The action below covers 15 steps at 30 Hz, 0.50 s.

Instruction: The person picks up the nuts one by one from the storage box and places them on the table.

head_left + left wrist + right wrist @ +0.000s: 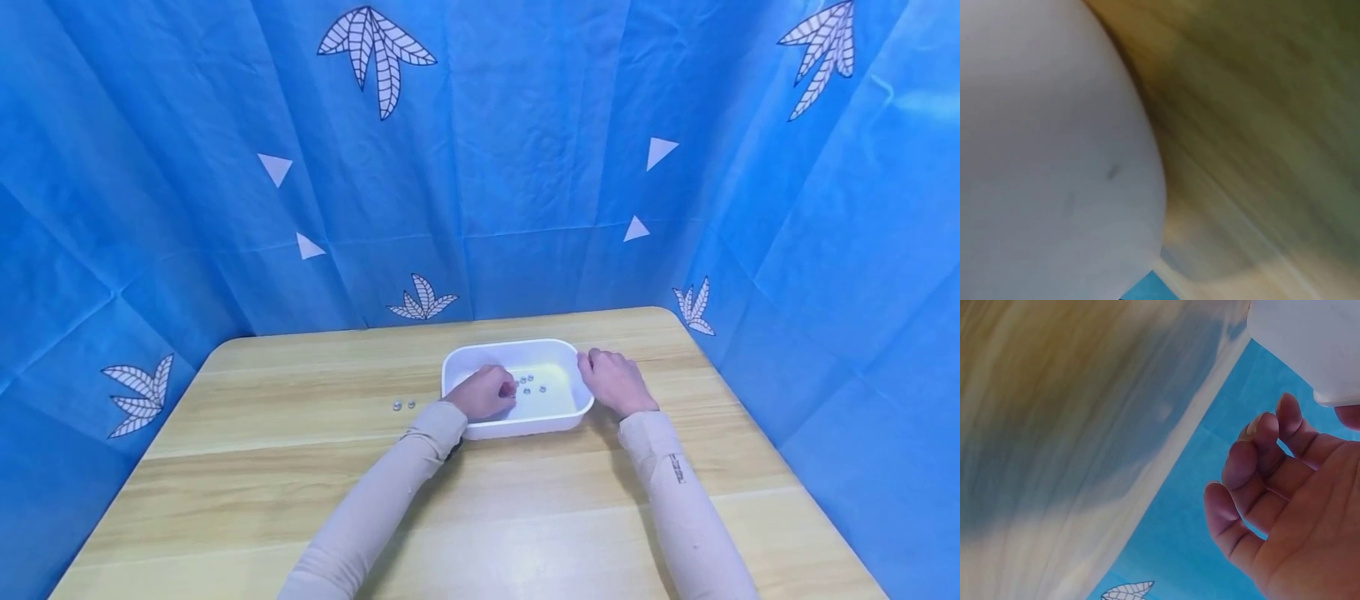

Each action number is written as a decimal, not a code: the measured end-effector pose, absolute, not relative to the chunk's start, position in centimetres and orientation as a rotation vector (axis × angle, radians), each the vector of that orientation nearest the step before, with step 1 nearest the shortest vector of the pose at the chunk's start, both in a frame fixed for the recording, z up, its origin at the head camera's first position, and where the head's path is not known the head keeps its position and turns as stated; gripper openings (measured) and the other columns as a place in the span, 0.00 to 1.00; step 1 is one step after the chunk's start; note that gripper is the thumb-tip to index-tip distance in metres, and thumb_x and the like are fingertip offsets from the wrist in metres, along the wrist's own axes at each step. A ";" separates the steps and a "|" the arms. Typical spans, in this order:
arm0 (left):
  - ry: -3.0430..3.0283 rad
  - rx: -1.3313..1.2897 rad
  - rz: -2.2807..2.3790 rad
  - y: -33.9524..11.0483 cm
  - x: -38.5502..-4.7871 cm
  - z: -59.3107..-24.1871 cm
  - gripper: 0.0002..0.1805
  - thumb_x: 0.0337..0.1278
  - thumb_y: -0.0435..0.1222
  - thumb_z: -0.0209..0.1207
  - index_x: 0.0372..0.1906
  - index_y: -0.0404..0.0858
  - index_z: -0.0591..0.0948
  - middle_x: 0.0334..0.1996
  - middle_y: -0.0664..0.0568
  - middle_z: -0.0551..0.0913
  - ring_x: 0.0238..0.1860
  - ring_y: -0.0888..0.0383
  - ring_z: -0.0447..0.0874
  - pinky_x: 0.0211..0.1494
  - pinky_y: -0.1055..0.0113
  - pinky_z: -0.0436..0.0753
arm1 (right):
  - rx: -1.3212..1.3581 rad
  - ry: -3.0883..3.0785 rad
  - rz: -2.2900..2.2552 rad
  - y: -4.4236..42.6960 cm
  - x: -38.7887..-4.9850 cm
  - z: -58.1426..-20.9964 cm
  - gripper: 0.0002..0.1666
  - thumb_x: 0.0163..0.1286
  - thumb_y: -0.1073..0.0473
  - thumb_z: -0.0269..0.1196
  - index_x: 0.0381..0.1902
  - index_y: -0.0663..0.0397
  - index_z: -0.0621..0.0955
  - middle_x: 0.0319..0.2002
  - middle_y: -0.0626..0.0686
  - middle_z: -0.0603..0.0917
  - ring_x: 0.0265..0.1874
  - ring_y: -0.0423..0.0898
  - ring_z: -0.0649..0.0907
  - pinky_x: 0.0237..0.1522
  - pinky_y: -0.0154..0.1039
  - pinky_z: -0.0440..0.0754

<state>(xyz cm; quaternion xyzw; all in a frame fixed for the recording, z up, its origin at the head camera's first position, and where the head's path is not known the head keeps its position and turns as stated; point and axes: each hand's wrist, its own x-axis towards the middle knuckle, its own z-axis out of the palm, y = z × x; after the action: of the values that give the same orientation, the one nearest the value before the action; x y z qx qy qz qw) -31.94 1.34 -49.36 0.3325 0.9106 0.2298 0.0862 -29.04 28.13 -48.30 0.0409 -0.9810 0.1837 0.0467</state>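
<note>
A white rectangular tray (525, 427) stands on the wooden table, with several small metal nuts (527, 391) on its floor. My left hand (483, 393) reaches over the tray's near left side, fingers curled down beside the nuts. Whether a nut lies between thumb and forefinger is hidden. My right hand (617, 382) holds the tray's right rim. In the right wrist view, its fingers (1241, 465) bend loosely outside the wall, and the thumb is mostly cut off by the frame beside the rim. The left wrist view has only the tray's outer wall (1054, 144) and wood.
Two more small metal pieces (404, 405) lie on the table left of the tray. The wooden table (300, 467) extends toward the front and both sides. Blue curtains (525, 183) with white leaf and triangle prints hang behind it and along the sides.
</note>
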 end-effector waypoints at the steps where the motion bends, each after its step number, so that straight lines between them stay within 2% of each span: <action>1: 2.719 0.982 0.684 1.3 -31.9 -49.3 0.04 0.64 0.35 0.67 0.39 0.38 0.89 0.35 0.52 0.90 0.40 0.58 0.82 0.55 0.63 0.84 | 0.124 -2.991 0.564 28.1 -29.0 -48.3 0.33 0.84 0.43 0.39 0.45 0.62 0.82 0.38 0.61 0.86 0.42 0.62 0.85 0.49 0.61 0.83; 9: 2.752 1.061 0.597 1.3 -31.9 -49.2 0.04 0.64 0.34 0.67 0.33 0.40 0.88 0.28 0.55 0.86 0.32 0.62 0.79 0.45 0.69 0.83 | 0.124 -2.994 0.580 28.0 -28.9 -48.1 0.33 0.84 0.43 0.39 0.47 0.62 0.82 0.39 0.62 0.86 0.44 0.62 0.85 0.51 0.61 0.83; 15: 2.808 1.245 0.409 1.6 -31.7 -49.2 0.13 0.56 0.28 0.63 0.20 0.45 0.77 0.19 0.58 0.75 0.23 0.64 0.71 0.30 0.74 0.74 | 0.125 -3.002 0.586 28.1 -29.0 -48.1 0.31 0.84 0.44 0.39 0.44 0.61 0.81 0.39 0.61 0.86 0.43 0.61 0.85 0.50 0.60 0.83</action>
<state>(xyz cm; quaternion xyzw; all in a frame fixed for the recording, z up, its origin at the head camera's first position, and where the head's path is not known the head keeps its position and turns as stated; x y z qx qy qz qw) -31.71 1.62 -49.23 0.4016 0.9060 0.1320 0.0215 -28.95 28.10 -48.13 0.0407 -0.9798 0.1913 0.0404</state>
